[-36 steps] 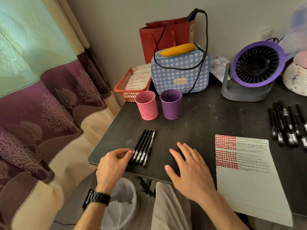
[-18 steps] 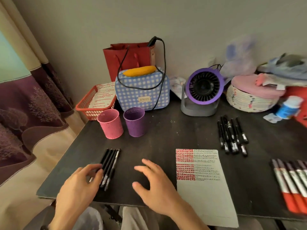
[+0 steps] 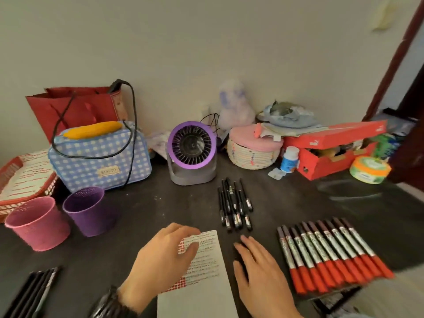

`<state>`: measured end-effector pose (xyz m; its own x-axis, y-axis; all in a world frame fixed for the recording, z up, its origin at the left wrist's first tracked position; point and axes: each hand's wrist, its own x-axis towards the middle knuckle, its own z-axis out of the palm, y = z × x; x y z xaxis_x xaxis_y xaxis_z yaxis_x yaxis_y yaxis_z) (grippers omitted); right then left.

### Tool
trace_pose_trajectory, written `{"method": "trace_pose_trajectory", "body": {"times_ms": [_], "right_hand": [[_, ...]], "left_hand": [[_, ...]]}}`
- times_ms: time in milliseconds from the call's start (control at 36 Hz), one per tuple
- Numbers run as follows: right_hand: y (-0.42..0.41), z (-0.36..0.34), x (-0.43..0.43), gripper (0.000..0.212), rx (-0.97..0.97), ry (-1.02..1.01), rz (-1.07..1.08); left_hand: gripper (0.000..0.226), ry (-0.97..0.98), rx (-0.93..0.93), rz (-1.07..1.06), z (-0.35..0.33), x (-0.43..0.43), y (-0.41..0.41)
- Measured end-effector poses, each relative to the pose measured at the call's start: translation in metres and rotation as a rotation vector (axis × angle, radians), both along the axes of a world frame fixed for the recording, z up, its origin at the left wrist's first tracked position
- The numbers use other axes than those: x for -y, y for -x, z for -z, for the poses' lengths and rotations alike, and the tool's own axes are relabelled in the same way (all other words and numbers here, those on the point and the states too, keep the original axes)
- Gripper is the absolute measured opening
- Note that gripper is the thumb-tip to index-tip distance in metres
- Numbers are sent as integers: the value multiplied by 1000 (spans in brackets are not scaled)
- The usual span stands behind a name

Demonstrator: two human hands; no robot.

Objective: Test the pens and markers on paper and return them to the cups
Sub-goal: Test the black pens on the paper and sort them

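Note:
A sheet of paper (image 3: 207, 267) with red and black test marks lies at the table's front middle. My left hand (image 3: 160, 260) rests over its left part, fingers relaxed, holding nothing. To the right of the sheet, my right hand (image 3: 259, 271) lies flat on the dark table (image 3: 142, 216). A row of several red-capped markers (image 3: 328, 253) lies to the right. Several black pens (image 3: 234, 205) lie behind the paper. A second group of black pens (image 3: 34, 290) is at the front left. An empty pink cup (image 3: 37, 222) and an empty purple cup (image 3: 89, 210) stand at the left.
Along the wall stand a red basket (image 3: 13, 180) with papers, a blue checked bag (image 3: 101, 157), a red paper bag (image 3: 75, 106), a purple fan (image 3: 191, 150), a woven box (image 3: 252, 150), a red shoebox (image 3: 330, 148), a small bottle (image 3: 289, 159) and a tape roll (image 3: 369, 168).
The view has swung to the right. My left hand left the black pens at the front left and now lies on the paper. My right hand moved to the paper's right side.

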<state>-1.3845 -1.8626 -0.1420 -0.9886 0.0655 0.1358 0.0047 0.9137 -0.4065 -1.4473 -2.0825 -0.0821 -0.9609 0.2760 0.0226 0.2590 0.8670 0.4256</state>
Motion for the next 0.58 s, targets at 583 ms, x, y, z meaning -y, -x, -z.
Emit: {"method": "trace_pose_trajectory", "body": {"times_ms": [583], "right_hand": [[0, 7, -5, 40, -124, 108, 41]], "left_hand": [[30, 279, 39, -207, 15, -108, 99]]}}
